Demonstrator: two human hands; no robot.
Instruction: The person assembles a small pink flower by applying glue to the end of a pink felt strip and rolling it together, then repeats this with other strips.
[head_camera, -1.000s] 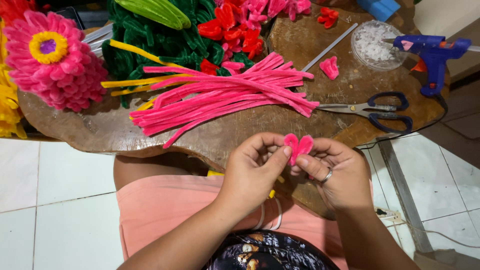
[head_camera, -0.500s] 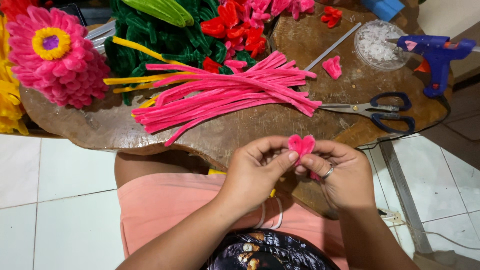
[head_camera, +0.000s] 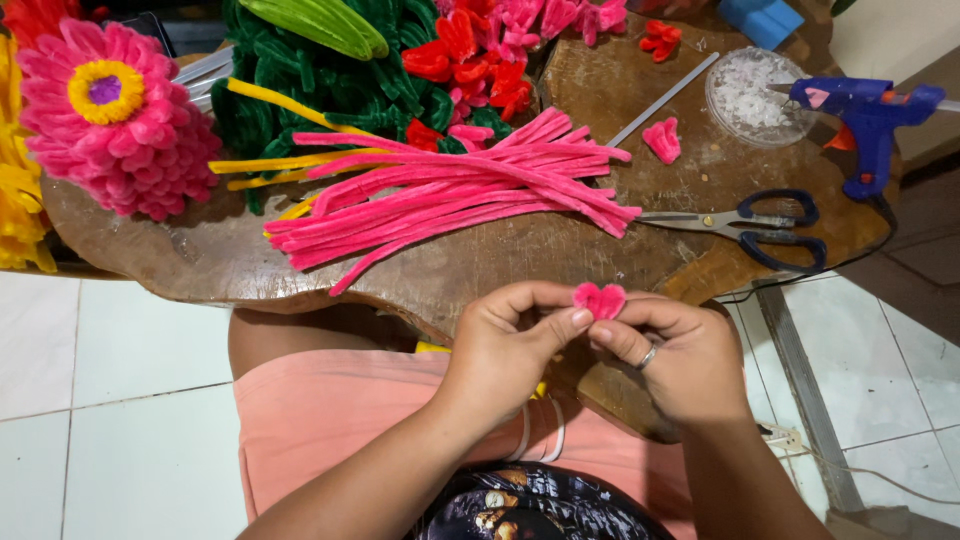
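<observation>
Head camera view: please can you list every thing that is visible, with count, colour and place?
petal piece: one, pink, pinched between both hands
pipe cleaners: a bundle, pink, middle of table
yellow stems: a few, left of the bundle
finished flower: one, pink with yellow centre, far left
green pile: behind the bundle
red petals: a cluster, top centre
loose petal: one, pink, right of the bundle
scissors: one, blue handles, right
glue gun: one, blue, far right
round dish: one, clear, beside the gun
wooden table: one, brown
left hand: near edge
right hand: ring on finger
</observation>
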